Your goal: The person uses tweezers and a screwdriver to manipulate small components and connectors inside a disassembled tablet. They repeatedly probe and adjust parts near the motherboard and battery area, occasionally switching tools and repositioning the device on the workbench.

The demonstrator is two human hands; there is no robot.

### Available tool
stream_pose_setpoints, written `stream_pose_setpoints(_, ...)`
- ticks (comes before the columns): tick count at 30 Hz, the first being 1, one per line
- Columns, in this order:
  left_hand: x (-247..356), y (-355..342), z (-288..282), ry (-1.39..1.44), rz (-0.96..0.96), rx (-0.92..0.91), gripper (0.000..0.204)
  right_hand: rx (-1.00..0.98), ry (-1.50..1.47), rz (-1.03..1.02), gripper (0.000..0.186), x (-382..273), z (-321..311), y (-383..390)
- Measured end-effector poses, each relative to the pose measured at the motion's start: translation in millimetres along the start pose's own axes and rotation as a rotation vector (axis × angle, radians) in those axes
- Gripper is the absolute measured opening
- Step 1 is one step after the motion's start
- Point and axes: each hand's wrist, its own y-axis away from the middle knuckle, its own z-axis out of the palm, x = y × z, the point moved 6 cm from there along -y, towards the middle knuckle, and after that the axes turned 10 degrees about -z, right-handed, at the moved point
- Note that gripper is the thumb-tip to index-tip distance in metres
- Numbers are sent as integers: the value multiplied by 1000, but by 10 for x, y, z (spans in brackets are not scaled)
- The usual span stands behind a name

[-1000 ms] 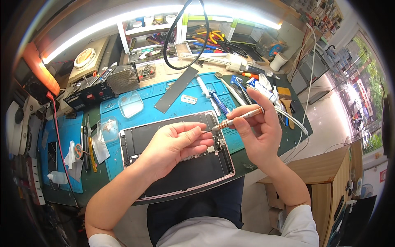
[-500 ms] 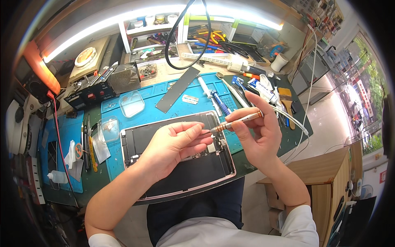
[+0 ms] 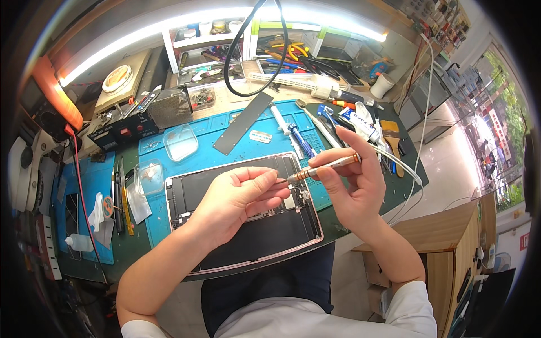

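My right hand [image 3: 360, 188] grips a slim precision screwdriver [image 3: 329, 165], silver with copper-coloured bands, its tip pointing left. The thumb and fingertips of my left hand [image 3: 239, 194] are pinched together at that tip, around the thin dark bit of the screwdriver. Both hands hover over an opened tablet [image 3: 265, 258] with a pink-edged frame, dark flat battery panels and exposed circuit parts. My left hand and forearm cover part of its middle. Whether a tiny screw sits at the tip is too small to tell.
Under the tablet lies a blue work mat [image 3: 214, 132] holding a long dark plate [image 3: 243, 124], a razor blade [image 3: 260, 137], a blue syringe [image 3: 301, 139] and clear plastic trays [image 3: 181, 142]. Tubes and a brush [image 3: 390, 132] lie at right. A black cable loop [image 3: 226, 62] hangs above the bench.
Almost nothing differs. The screwdriver and my right fingers have shifted very slightly, with both hands staying in the same place over the tablet.
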Motion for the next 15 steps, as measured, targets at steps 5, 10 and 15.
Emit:
stream_pose_setpoints(5,1,4,0,-17,1,4,31,-6,14,-2,56,-2,-8,6)
stream_pose_setpoints(10,4,9,6,0,1,10,30,-68,24,2,52,-28,10,-3)
stream_pose_setpoints(15,-5,-2,-1,1,4,-1,30,-52,-46,-64,49,-31,40,-25)
